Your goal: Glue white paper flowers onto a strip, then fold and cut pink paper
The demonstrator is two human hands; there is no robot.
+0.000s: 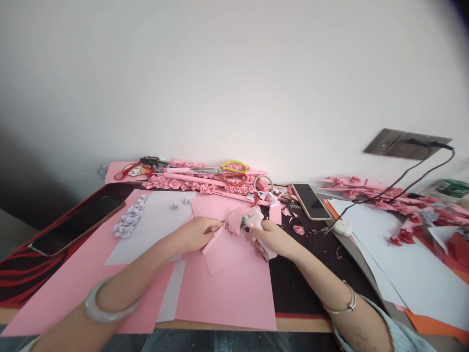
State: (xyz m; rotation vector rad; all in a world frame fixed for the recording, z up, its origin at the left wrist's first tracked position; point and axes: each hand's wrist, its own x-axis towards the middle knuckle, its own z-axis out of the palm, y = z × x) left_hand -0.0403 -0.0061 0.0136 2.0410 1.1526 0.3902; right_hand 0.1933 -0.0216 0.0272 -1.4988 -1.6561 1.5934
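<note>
Over the pink sheets, my left hand (pixel 200 233) is closed on a rolled pink paper stem (pixel 211 242). A crumpled pink paper flower (pixel 234 220) is at the stem's upper end, close to my right hand. My right hand (pixel 273 238) is closed around a small white device (pixel 254 217) with a light and a coloured tip area; it may be a glue gun, but the fingers cover much of it. The tip is against or just beside the flower; I cannot tell which. A loose pink paper piece (pixel 227 256) lies below both hands.
Pink paper flower stems (pixel 183 183) and yellow-and-orange scissors (pixel 234 168) lie along the wall. Small white paper flowers (pixel 128 217) sit at left. Phones (pixel 311 201) lie on both sides. At right are white sheets (pixel 395 264), a white plug (pixel 342 227) and cords from a wall socket (pixel 399 144).
</note>
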